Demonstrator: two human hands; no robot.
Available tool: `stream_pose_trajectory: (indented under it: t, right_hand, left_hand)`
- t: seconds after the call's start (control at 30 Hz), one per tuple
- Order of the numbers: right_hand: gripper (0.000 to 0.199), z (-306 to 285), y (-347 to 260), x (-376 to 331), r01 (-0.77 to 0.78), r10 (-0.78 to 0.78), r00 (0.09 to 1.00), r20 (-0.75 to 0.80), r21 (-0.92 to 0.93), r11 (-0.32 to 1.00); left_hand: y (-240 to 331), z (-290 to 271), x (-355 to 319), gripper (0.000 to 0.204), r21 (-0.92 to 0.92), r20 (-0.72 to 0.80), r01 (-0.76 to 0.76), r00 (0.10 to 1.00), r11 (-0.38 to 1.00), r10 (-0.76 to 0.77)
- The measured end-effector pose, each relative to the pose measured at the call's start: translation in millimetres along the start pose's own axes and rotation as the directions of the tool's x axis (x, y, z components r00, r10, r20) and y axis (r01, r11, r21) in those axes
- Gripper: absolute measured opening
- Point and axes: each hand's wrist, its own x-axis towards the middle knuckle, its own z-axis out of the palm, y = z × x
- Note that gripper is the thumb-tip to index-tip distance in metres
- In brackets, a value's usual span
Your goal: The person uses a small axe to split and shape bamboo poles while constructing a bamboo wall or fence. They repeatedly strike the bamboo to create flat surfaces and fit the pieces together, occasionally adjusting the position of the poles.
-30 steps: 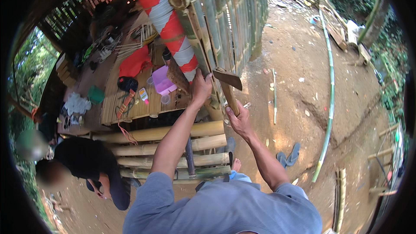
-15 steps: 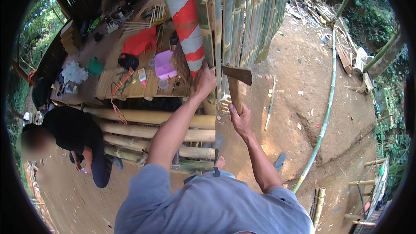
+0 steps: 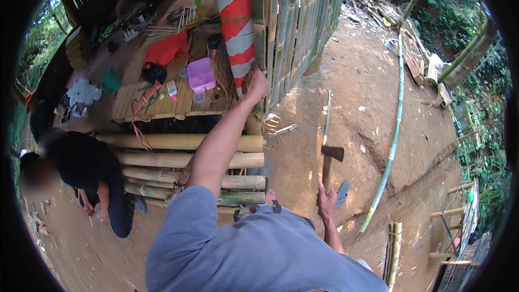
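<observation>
My right hand (image 3: 326, 203) is closed round the wooden handle of a hatchet (image 3: 327, 168), held low over the dirt with its dark metal head uppermost. Higher up, my left hand (image 3: 255, 85) is raised at the corner of the hut, its fingers curled in. It lies against the foot of a post wrapped in red and grey stripes (image 3: 235, 27), beside the end of an upright split-bamboo wall (image 3: 294, 32). What its fingers grip is hidden.
Stacked bamboo poles (image 3: 162, 141) run below the raised bamboo floor (image 3: 127, 105), where a pink tub (image 3: 200, 75) and a glue bottle (image 3: 172, 90) sit. A person in black (image 3: 86, 165) crouches at left. One long green pole (image 3: 394, 140) lies on the ground at right.
My right hand has lowered the hatchet from beside the bamboo wall down and to the right, closer to my body. My left hand stays at the post.
</observation>
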Motion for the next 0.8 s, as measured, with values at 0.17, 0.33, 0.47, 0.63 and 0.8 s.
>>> stream_pose_trajectory:
  t: [0.17, 0.33, 0.47, 0.63, 0.8]
  right_hand:
    - [0.032, -26.3, 10.7, -75.7, -0.151, 0.173, 0.981, -0.087, 0.211, 0.966]
    - [0.035, -20.6, 2.2, -71.6, -0.157, 0.173, 0.984, -0.047, 0.231, 0.96]
    - [0.035, 2.9, -31.2, -38.1, -0.078, 0.066, 0.996, 0.062, 0.207, 0.975]
    - [0.04, 37.1, -57.5, 2.3, 0.05, -0.07, 0.979, 0.191, 0.11, 0.993]
    - [0.043, 57.3, -62.0, 57.0, 0.15, -0.194, 0.927, 0.321, 0.156, 0.976]
  left_hand:
    - [-13.8, 0.7, -6.7, 0.056, -0.086, -0.02, -0.02, 1.0, 0.996, 0.018]
    - [-18.1, -12.0, -31.0, 0.057, -0.254, 0.006, -0.148, 0.988, 0.956, 0.154]
    - [-9.7, -43.6, -41.4, 0.045, -0.403, -0.031, -0.192, 0.98, 0.895, 0.196]
    - [50.6, -131.9, -10.7, 0.036, -0.263, -0.281, -0.391, 0.905, 0.882, 0.318]
    - [120.9, -209.4, 54.4, 0.036, 0.148, -0.483, -0.623, 0.632, 0.768, 0.606]
